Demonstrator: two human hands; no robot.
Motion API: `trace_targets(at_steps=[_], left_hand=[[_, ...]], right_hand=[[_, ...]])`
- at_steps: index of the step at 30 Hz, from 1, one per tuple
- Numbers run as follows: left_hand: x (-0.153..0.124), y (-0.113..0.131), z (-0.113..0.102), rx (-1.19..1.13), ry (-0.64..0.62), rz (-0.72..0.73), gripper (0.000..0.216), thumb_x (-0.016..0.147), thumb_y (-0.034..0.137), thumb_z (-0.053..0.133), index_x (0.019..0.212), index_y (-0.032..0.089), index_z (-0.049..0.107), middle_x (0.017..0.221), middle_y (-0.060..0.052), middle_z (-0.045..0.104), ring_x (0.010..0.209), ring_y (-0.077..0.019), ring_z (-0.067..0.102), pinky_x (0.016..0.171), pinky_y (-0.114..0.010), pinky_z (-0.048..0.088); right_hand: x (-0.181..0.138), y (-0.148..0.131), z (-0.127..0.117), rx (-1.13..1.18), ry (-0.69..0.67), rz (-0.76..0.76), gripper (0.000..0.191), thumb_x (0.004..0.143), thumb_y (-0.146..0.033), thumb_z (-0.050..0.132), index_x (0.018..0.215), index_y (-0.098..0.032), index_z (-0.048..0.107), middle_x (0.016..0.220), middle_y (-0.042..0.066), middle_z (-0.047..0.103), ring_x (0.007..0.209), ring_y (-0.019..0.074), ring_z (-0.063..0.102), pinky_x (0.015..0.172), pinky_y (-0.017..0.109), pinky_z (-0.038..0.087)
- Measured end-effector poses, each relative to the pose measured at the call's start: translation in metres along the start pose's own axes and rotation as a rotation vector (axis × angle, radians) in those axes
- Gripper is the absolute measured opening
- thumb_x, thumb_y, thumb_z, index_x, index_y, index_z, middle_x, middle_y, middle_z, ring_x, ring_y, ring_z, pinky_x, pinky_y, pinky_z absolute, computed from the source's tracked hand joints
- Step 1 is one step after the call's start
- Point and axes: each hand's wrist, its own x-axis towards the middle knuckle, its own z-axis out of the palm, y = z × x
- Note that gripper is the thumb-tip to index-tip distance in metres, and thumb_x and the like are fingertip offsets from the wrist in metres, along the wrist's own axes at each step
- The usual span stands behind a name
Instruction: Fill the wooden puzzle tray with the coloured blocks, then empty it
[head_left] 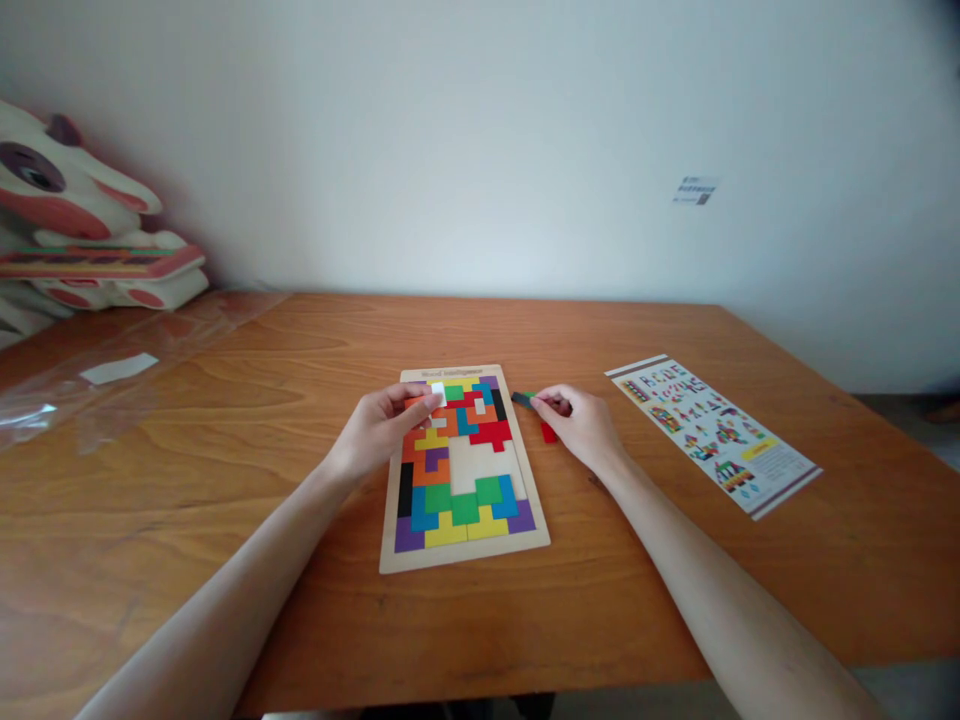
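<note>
Left hand [369, 430]: over the upper left part of the puzzle board, its grip pinching a white piece [439, 394] between thumb and fingers.
Right hand [583, 422]: just right of the board, near the middle of the frame, its grip grasping a dark piece [523, 400] by the fingertips.
Puzzle board [465, 551]: flat on the counter [315, 620], at the centre of the frame, tilted slightly; colored pieces fill its top and bottom, with a bare pale patch right of its middle.
Placed pieces: a red piece [495, 434] above the bare patch, a green piece [488, 490] below it, a purple piece [409, 538] in the lower left corner.
Loose piece: a red block [549, 434] on the counter, partly hidden by the right hand.
Printed sheet [712, 435]: right of the frame, lying slantwise, showing colorful figures.
Cow-like toy [97, 210]: upper left, with clear plastic film [176, 340] near its base.
Wall label [696, 190]: upper right.
</note>
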Motion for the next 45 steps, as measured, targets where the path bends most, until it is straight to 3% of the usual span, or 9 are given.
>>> trace_targets(at_steps=[7, 11, 15, 22, 29, 34, 37, 40, 45], left_hand=[[-0.005, 0.0, 0.008, -0.046, -0.069, 0.034, 0.037, 0.077, 0.05, 0.077, 0.088, 0.016, 0.069, 0.079, -0.003, 0.074, 0.07, -0.0139, 0.068, 0.066, -0.023, 0.054], [-0.009, -0.002, 0.015, -0.059, -0.111, 0.04, 0.039, 0.078, 0.049, 0.076, 0.093, 0.016, 0.062, 0.079, -0.003, 0.075, 0.073, -0.0159, 0.07, 0.067, -0.025, 0.054], [-0.014, -0.005, 0.024, -0.078, -0.129, 0.061, 0.04, 0.081, 0.048, 0.074, 0.097, 0.015, 0.058, 0.082, -0.003, 0.075, 0.074, -0.0148, 0.071, 0.067, -0.023, 0.053], [-0.025, -0.005, 0.042, -0.182, -0.19, 0.122, 0.043, 0.086, 0.04, 0.072, 0.116, 0.016, 0.054, 0.091, -0.005, 0.077, 0.087, -0.0174, 0.073, 0.079, -0.026, 0.056], [-0.021, -0.006, 0.042, -0.155, -0.053, 0.172, 0.032, 0.088, 0.046, 0.068, 0.095, 0.016, 0.059, 0.096, -0.006, 0.075, 0.093, -0.0188, 0.072, 0.087, -0.032, 0.057], [-0.019, -0.009, 0.03, 0.236, 0.036, 0.345, 0.025, 0.096, 0.042, 0.057, 0.098, 0.017, 0.059, 0.099, -0.008, 0.072, 0.093, -0.0192, 0.07, 0.083, -0.033, 0.058], [-0.021, -0.009, 0.023, 0.602, -0.091, 0.611, 0.018, 0.099, 0.032, 0.053, 0.105, 0.018, 0.062, 0.103, -0.009, 0.071, 0.094, -0.019, 0.069, 0.085, -0.034, 0.056], [-0.024, -0.007, 0.022, 0.775, -0.3, 0.821, 0.019, 0.101, 0.025, 0.048, 0.112, 0.018, 0.061, 0.104, -0.009, 0.071, 0.096, -0.019, 0.068, 0.084, -0.034, 0.057], [-0.025, -0.007, 0.023, 0.918, -0.48, 0.897, 0.022, 0.103, 0.022, 0.042, 0.115, 0.017, 0.06, 0.107, -0.009, 0.072, 0.096, -0.0189, 0.07, 0.082, -0.032, 0.059]], right_hand=[[-0.002, -0.016, -0.004, -0.065, 0.073, -0.205, 0.017, 0.091, -0.034, 0.06, 0.085, -0.021, 0.07, 0.086, 0.008, 0.069, 0.078, 0.0211, 0.063, 0.072, 0.036, 0.051], [-0.016, -0.045, 0.001, 0.059, 0.003, -0.309, 0.019, 0.095, -0.032, 0.057, 0.087, -0.019, 0.068, 0.082, 0.006, 0.068, 0.077, 0.0184, 0.062, 0.072, 0.033, 0.05], [-0.032, -0.072, 0.012, 0.203, -0.165, -0.257, 0.019, 0.092, -0.037, 0.062, 0.087, -0.02, 0.069, 0.083, 0.004, 0.068, 0.07, 0.0142, 0.06, 0.064, 0.028, 0.048], [-0.038, -0.083, 0.021, 0.263, -0.203, -0.174, 0.025, 0.087, -0.043, 0.069, 0.076, -0.02, 0.067, 0.074, 0.002, 0.065, 0.064, 0.0134, 0.056, 0.061, 0.028, 0.045], [-0.026, -0.076, 0.013, 0.699, -0.233, 0.149, 0.03, 0.084, -0.049, 0.069, 0.09, -0.02, 0.069, 0.087, 0.005, 0.074, 0.079, 0.0173, 0.068, 0.072, 0.031, 0.054], [-0.017, -0.056, -0.006, 0.691, -0.337, 0.281, 0.04, 0.08, -0.043, 0.076, 0.109, -0.019, 0.064, 0.081, 0.003, 0.073, 0.073, 0.0155, 0.067, 0.07, 0.03, 0.055], [-0.017, -0.044, -0.012, 0.588, -0.475, 0.291, 0.041, 0.079, -0.04, 0.077, 0.112, -0.018, 0.065, 0.081, 0.003, 0.073, 0.069, 0.0147, 0.065, 0.068, 0.03, 0.054], [-0.02, -0.039, -0.012, 0.493, -0.561, 0.254, 0.032, 0.081, -0.04, 0.074, 0.104, -0.018, 0.07, 0.083, 0.004, 0.072, 0.068, 0.0144, 0.064, 0.066, 0.03, 0.053], [-0.023, -0.045, -0.007, 0.279, -0.552, 0.156, 0.02, 0.087, -0.03, 0.068, 0.103, -0.019, 0.074, 0.08, 0.003, 0.069, 0.068, 0.0142, 0.062, 0.061, 0.028, 0.049]])
